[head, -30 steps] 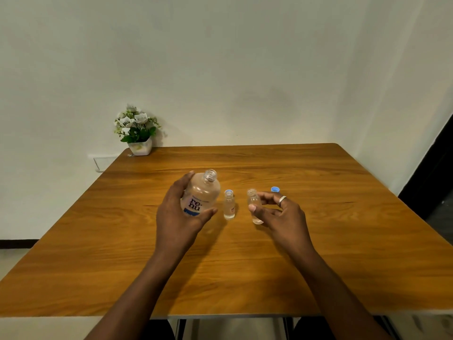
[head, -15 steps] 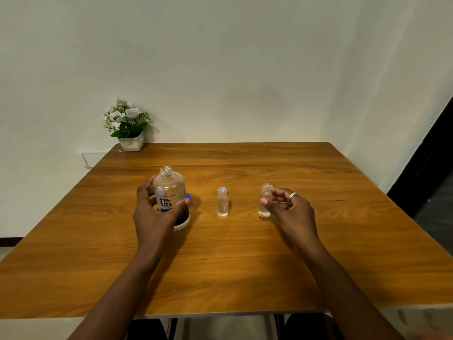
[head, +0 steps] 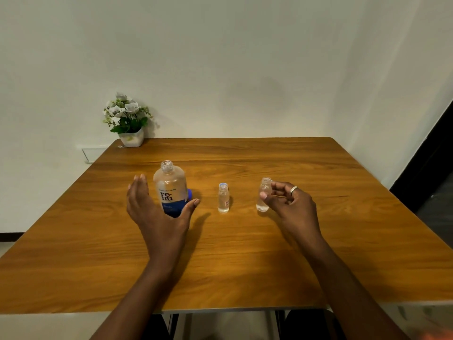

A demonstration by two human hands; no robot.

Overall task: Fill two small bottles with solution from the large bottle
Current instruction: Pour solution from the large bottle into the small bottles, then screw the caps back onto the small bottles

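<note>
Released, large bottle (head: 170, 190) stands inside opened left hand (head: 157, 212).

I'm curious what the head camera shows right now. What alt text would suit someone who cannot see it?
A person's open left hand sits beside an uncapped large clear bottle with a blue label on a wooden table, while the right hand touches a small clear bottle. A second small clear bottle stands between them; a potted white-flowered plant sits at the far left corner.

My left hand (head: 157, 212) spreads open around the uncapped large bottle (head: 170, 187) on the desk (head: 245, 253); my right hand (head: 289, 204) pinches one small bottle (head: 264, 195), the other small bottle (head: 223, 198) standing between.
</note>
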